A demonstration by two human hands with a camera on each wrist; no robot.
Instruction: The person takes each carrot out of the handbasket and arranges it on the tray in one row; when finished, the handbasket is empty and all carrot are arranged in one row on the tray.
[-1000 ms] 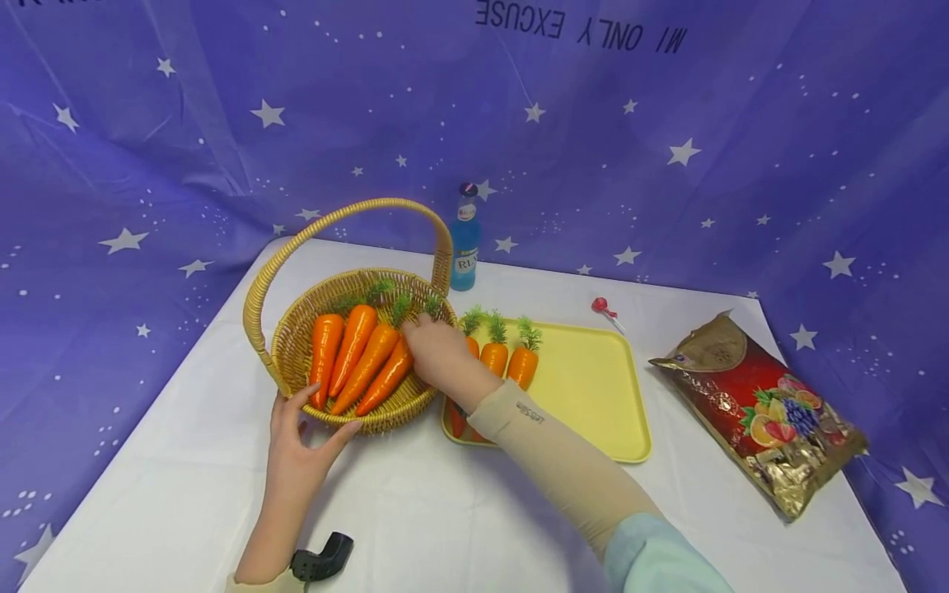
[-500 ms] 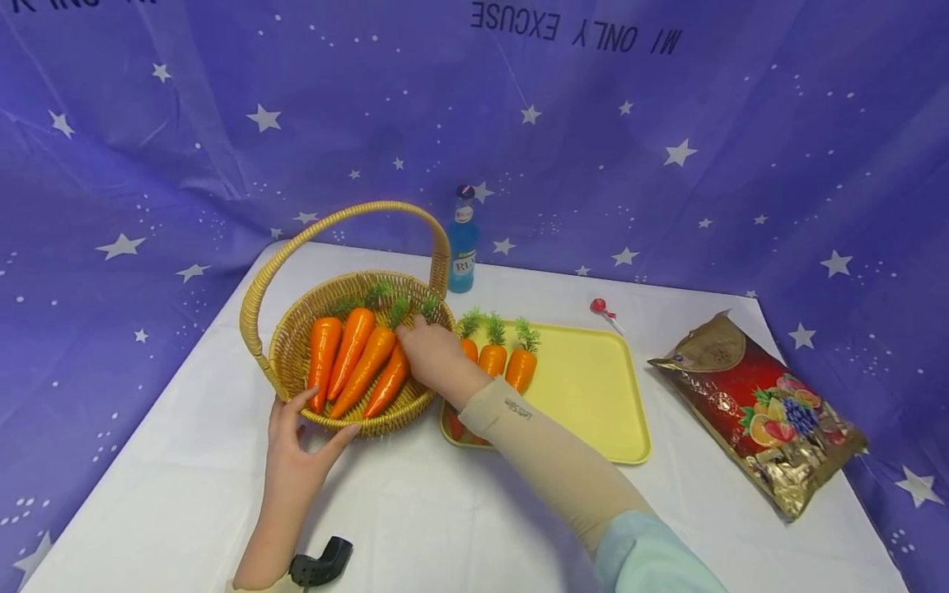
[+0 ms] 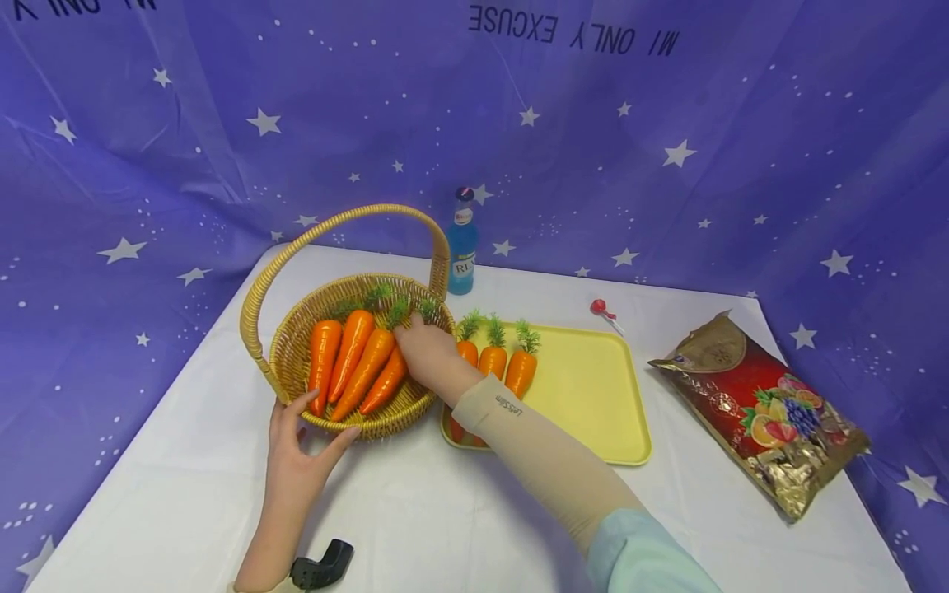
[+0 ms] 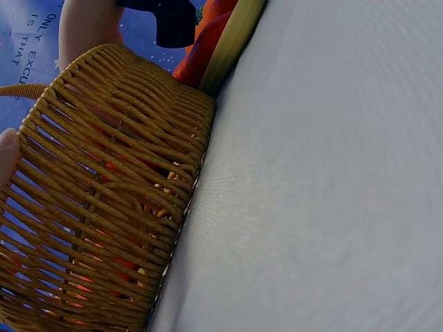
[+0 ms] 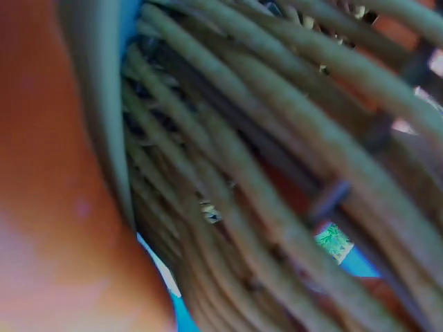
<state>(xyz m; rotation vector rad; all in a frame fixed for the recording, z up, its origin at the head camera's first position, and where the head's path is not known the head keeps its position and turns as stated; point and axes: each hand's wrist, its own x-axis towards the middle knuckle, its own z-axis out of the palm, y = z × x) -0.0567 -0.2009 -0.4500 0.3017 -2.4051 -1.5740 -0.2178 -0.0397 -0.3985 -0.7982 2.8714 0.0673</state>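
A woven wicker basket point(image 3: 326, 292) with a tall arched handle holds several shiny orange carrots with green tops. My left hand point(image 3: 292, 457) grips its near-left rim, fingers over the edge and thumb at the front wall. Inside, at the right side, my right hand point(image 3: 430, 354) pinches the upper end of the rightmost carrot point(image 3: 385, 383); its fingertips are partly hidden. The carrot's tip points toward the near rim. In the left wrist view the basket wall point(image 4: 118, 173) fills the left, with a fingertip at its rim. Blurred weave point(image 5: 277, 166) fills most of the right wrist view.
To the right of the basket lies a yellow tray point(image 3: 586, 395) with 3 carrots point(image 3: 522, 371) on its left part, partly under my right forearm. Behind stand a blue bottle point(image 3: 463, 255) and a red lollipop point(image 3: 600, 308). A red and gold bag point(image 3: 756, 412) lies far right.
My right hand has shifted slightly left within the basket, and the rightmost carrot's tip has swung a little. The left hand stays at the rim.
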